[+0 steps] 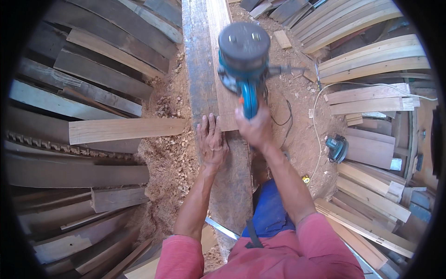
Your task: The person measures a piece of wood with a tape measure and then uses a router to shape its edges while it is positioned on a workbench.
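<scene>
A person's right hand [256, 128] clamps the blue handle [250, 99] of a power tool [244, 49] over a board [227, 116] on a worn desk [200, 76], while the left hand [213, 145] lies flat, unclenched, by the board's near end. The tool looks heavy and rigid, best held there; the board, stiff, by its edges.

right fingers [241, 117] grip a teal power tool [244, 58] over a board [227, 117].
</scene>
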Tool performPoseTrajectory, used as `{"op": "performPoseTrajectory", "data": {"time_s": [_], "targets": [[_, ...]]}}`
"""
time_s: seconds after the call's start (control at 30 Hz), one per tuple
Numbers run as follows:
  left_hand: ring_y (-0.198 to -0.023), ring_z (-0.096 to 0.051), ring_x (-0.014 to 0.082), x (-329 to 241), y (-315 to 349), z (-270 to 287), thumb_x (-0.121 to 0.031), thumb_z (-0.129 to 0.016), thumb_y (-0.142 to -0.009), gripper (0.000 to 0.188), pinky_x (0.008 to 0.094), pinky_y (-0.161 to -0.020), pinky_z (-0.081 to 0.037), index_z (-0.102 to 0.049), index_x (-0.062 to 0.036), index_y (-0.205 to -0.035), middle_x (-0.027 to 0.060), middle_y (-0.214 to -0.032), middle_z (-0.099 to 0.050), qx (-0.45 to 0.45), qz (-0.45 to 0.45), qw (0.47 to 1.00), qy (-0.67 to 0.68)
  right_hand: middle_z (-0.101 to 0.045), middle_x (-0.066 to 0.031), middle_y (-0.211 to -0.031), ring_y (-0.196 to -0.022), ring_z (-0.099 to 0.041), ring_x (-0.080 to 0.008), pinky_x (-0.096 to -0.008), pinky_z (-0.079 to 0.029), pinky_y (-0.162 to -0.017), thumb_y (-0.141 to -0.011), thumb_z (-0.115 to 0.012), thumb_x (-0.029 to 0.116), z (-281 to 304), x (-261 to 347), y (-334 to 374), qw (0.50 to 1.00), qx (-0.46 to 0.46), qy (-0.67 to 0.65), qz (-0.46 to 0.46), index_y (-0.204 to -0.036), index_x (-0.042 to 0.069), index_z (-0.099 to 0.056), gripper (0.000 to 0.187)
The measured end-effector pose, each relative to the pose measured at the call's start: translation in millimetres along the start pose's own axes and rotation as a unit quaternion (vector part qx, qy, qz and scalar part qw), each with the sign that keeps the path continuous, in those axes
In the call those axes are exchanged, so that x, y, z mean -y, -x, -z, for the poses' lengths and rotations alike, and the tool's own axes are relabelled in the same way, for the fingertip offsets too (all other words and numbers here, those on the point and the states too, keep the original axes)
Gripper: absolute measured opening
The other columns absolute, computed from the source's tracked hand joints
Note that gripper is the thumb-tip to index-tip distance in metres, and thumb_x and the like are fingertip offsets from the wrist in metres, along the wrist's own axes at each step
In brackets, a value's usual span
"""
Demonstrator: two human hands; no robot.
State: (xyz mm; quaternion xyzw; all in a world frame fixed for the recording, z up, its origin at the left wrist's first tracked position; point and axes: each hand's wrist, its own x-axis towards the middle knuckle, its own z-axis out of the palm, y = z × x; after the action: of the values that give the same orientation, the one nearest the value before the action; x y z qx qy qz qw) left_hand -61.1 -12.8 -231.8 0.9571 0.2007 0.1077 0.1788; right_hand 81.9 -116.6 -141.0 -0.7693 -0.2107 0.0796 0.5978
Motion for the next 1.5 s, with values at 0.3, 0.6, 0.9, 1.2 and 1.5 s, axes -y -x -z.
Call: {"op": "performPoseTrajectory", "data": {"time_s": [0.3, 0.6, 0.9, 1.2, 1.5], "targets": [[-0.147, -0.039, 0.0453, -3.7, -6.7, -0.7, -0.008, -0.06, -0.096, 0.049, 0.0593, -0.121, -0.029, -0.058, -0.0052, -0.144, 0.0227, -0.155, -0.05, 0.0, -0.016, 1.0, 0.002, -0.072, -0.0181, -0.096, -0.089, -0.072, -0.0325, -0.0432, -0.058, -0.084, -0.084, -0.067, 0.014, -21.8, -38.8, -146.8, 0.996, -0.021, 0.004, 0.088, -0.121, 0.005, -0.059, 0.038], [-0.146, -0.04, 0.046, -4.9, -7.1, 4.1, -0.005, -0.063, -0.091, 0.057, 0.0587, -0.121, -0.029, -0.055, -0.0065, -0.147, 0.0231, -0.154, -0.05, 0.001, 0.0, 1.0, 0.011, -0.072, -0.0181, -0.094, -0.085, -0.073, -0.029, -0.0423, -0.058, -0.078, -0.089, -0.067, 0.01, -1.4, -4.6, -63.4, 1.0, 0.017, -0.01, 0.0, -0.12, 0.002, -0.059, 0.033], [-0.146, -0.041, 0.0429, 2.3, -2.8, -3.1, -0.009, -0.066, -0.087, 0.056, 0.058, -0.12, -0.031, -0.059, -0.0054, -0.143, 0.0174, -0.154, -0.053, 0.001, -0.007, 1.0, -0.008, -0.062, -0.0094, -0.079, -0.065, -0.063, -0.0236, -0.039, -0.051, -0.062, -0.086, -0.075, 0.009, 43.4, 13.8, 157.4, 0.988, 0.092, -0.005, -0.121, -0.115, 0.001, -0.059, 0.035], [-0.146, -0.041, 0.0424, -3.7, -6.1, 5.6, -0.01, -0.068, -0.084, 0.058, 0.0582, -0.121, -0.032, -0.06, -0.0041, -0.142, 0.0171, -0.154, -0.052, -0.002, -0.009, 1.0, -0.007, -0.058, -0.0041, -0.072, -0.056, -0.059, -0.0205, -0.0372, -0.048, -0.055, -0.083, -0.076, 0.008, 43.1, 13.7, 181.1, 0.994, 0.073, 0.013, -0.082, -0.115, 0.0, -0.058, 0.038], [-0.142, -0.045, 0.0427, 6.0, -18.3, 23.7, -0.007, -0.062, -0.086, 0.054, 0.0562, -0.12, -0.032, -0.061, -0.0026, -0.139, 0.02, -0.152, -0.054, 0.032, 0.026, 0.993, 0.107, -0.061, -0.0112, -0.074, -0.063, -0.066, -0.025, -0.0386, -0.052, -0.06, -0.085, -0.074, 0.009, 19.3, 3.8, 77.6, 0.997, 0.048, 0.011, -0.067, -0.112, -0.001, -0.058, 0.032]]}}
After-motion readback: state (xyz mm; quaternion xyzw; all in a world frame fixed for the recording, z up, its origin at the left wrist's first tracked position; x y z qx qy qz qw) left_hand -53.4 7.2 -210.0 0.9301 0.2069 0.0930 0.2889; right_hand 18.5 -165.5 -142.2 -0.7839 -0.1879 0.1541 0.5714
